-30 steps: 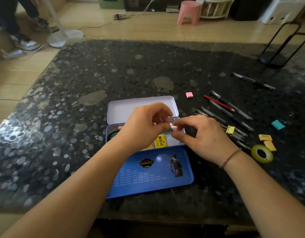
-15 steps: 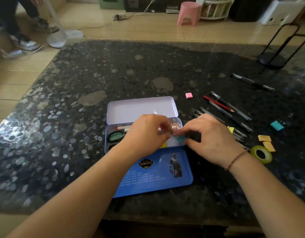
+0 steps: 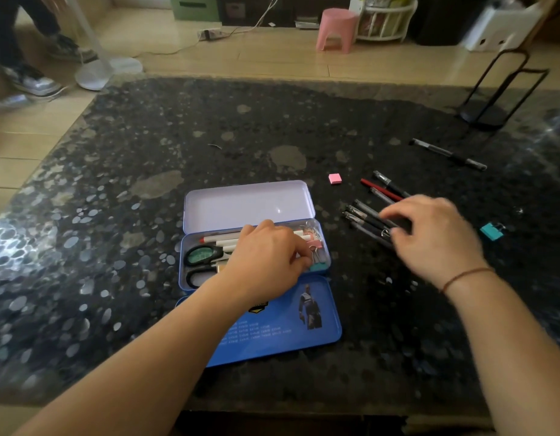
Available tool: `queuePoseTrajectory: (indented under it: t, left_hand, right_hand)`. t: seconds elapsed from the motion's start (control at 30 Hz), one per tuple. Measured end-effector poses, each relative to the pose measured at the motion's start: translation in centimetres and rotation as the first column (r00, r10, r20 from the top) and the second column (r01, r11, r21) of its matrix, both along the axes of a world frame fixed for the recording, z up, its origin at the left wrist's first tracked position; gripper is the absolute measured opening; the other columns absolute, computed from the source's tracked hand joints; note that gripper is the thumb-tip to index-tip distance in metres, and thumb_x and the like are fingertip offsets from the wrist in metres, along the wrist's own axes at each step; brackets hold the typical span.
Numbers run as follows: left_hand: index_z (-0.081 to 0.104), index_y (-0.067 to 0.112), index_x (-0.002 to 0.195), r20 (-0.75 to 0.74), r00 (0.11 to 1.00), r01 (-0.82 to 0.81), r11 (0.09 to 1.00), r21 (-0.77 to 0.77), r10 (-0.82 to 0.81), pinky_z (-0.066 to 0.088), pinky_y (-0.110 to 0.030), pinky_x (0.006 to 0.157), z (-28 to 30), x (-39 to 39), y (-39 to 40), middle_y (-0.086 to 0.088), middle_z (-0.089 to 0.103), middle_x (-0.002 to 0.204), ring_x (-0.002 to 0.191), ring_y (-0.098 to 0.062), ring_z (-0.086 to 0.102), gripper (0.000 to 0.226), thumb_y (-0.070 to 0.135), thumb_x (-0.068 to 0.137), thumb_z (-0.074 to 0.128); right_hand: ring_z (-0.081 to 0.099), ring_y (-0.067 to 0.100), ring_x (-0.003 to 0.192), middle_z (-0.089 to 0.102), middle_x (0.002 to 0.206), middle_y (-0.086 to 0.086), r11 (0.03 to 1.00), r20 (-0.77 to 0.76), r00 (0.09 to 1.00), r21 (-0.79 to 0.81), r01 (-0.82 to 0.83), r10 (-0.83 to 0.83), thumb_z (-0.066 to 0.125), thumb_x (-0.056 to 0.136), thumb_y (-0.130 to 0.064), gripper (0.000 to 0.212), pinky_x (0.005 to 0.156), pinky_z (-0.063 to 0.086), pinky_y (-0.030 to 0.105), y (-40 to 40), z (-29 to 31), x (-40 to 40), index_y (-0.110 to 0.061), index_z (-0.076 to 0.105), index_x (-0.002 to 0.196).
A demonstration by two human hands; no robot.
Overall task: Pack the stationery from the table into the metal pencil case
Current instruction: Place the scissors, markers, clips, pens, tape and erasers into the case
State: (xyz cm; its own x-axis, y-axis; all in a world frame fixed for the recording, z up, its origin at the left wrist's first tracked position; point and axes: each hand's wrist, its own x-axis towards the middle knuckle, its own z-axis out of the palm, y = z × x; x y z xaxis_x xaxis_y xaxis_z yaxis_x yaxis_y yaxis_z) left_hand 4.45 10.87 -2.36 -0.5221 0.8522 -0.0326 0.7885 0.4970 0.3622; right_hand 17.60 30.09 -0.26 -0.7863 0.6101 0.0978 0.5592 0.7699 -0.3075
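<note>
Change: right hand (image 3: 430, 237) was bunched up with the left over the tin half a second back, now it's swung out to 3 o'clock and sits on the loose pens (image 3: 365, 217). Left one barely budged.
Left hand (image 3: 266, 259): palm down inside the metal pencil case (image 3: 247, 206), fingers curled at the case's 3 o'clock end, right by the pink and teal binder clips (image 3: 316, 251). Can't tell if it's actually pinching one.
Right hand: palm down, fingers bent over the pen bunch, fingertips on the barrels. Bit blurry, so whether it's got a real grip, no idea.
Case: middle of the table (image 3: 115, 247), hinged lid open toward 12, scissors (image 3: 200, 262) at its 9 o'clock end, white markers (image 3: 222, 240) along the far wall. Blue lid (image 3: 288, 328) lies flat just at 6 o'clock of it.
Strays: pink eraser (image 3: 334, 178) at 1 o'clock of the case, teal clip (image 3: 492, 231) just past the right hand, one pen (image 3: 448, 154) off alone at 2 o'clock.
Room: wide bare tabletop at 9 to 12 o'clock; near table edge is close under the forearms.
</note>
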Motion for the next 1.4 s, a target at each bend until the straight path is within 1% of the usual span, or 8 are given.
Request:
queuePoseTrajectory:
  t: [0.23,0.43,0.6,0.7,0.93,1.1,1.23,1.4]
  left_hand:
    - [0.069,0.033,0.098,-0.03,0.999,-0.019,1.0,0.009,0.019,0.036,-0.036,0.084,-0.3,0.1,0.4,0.007,0.065,0.094,0.094,-0.018,0.047,0.021,0.035,0.092,0.049]
    - [0.07,0.032,0.097,-0.035,0.998,-0.049,0.998,0.031,0.05,0.037,-0.036,0.082,-0.1,-0.8,-0.4,0.009,0.062,0.088,0.092,-0.018,0.048,0.021,0.031,0.091,0.05]
    - [0.071,0.031,0.087,0.003,0.985,-0.17,0.981,0.093,0.17,0.046,-0.038,0.076,0.4,-3.1,-1.8,0.011,0.055,0.074,0.081,-0.019,0.052,0.014,0.029,0.087,0.057]
    - [0.071,0.029,0.088,0.011,0.983,-0.182,0.976,0.118,0.182,0.048,-0.04,0.076,0.6,-3.4,-2.1,0.01,0.059,0.076,0.081,-0.019,0.053,0.014,0.027,0.087,0.057]
    - [0.068,0.032,0.095,0.004,0.994,-0.108,0.989,0.103,0.108,0.047,-0.038,0.077,0.0,-2.8,-2.3,0.013,0.052,0.075,0.082,-0.019,0.056,0.017,0.035,0.081,0.061]
    - [0.064,0.036,0.102,-0.01,0.999,-0.05,0.998,0.034,0.05,0.038,-0.034,0.073,0.9,-3.6,-3.0,0.012,0.051,0.079,0.082,-0.016,0.048,0.03,0.041,0.074,0.071]
    - [0.064,0.041,0.109,-0.043,0.994,0.104,0.994,0.036,-0.103,0.034,-0.033,0.076,1.3,-2.5,-2.1,0.014,0.048,0.084,0.084,-0.012,0.043,0.034,0.039,0.075,0.072]
    - [0.066,0.041,0.106,-0.097,0.99,0.103,0.995,0.0,-0.103,0.036,-0.035,0.082,0.7,-2.4,-1.8,0.013,0.056,0.094,0.092,-0.014,0.048,0.031,0.047,0.076,0.071]
  right_hand:
    - [0.054,0.019,0.096,0.057,0.111,-0.002,0.982,0.265,0.95,-0.041,0.182,-0.165,0.067,0.082,-0.041,0.033,0.067,0.04,0.028,1.5,-0.2,1.7,-0.03,0.064,0.113]
    - [0.049,0.015,0.08,0.056,0.087,-0.004,0.981,0.116,0.979,-0.084,0.175,-0.165,0.07,0.083,-0.024,0.013,0.067,0.038,0.027,0.9,0.6,1.4,-0.031,0.059,0.087]
    - [0.053,0.01,0.085,0.061,0.094,0.002,0.953,-0.264,0.926,-0.065,-0.297,0.271,0.068,0.081,-0.003,0.021,0.079,0.038,0.013,-2.7,0.6,-1.6,-0.018,0.073,0.096]
    - [0.058,0.016,0.083,0.06,0.094,0.003,0.842,-0.228,0.837,-0.105,-0.529,0.497,0.062,0.082,0.004,0.029,0.077,0.05,0.027,-5.8,-1.0,-4.2,-0.015,0.072,0.102]
    - [0.053,0.025,0.087,0.067,0.088,0.004,0.815,-0.107,0.809,0.051,-0.577,0.579,0.061,0.077,0.002,0.039,0.072,0.049,0.043,-6.8,-3.5,-6.2,-0.017,0.068,0.109]
    - [0.054,0.021,0.084,0.065,0.088,-0.001,0.91,-0.266,0.87,0.1,-0.403,0.415,0.065,0.082,-0.022,0.012,0.072,0.047,0.037,-6.4,-2.5,-5.8,-0.019,0.069,0.094]
    - [0.059,0.024,0.094,0.066,0.099,0.006,0.996,-0.365,0.931,0.067,0.058,-0.029,0.063,0.084,-0.013,0.017,0.085,0.045,0.032,1.3,-0.4,-0.1,-0.016,0.069,0.1]
    - [0.046,0.034,0.124,0.054,0.133,0.013,0.893,0.024,0.895,0.094,0.441,-0.445,0.057,0.088,-0.009,0.038,0.106,0.033,0.044,8.6,-1.9,5.9,-0.016,0.058,0.126]
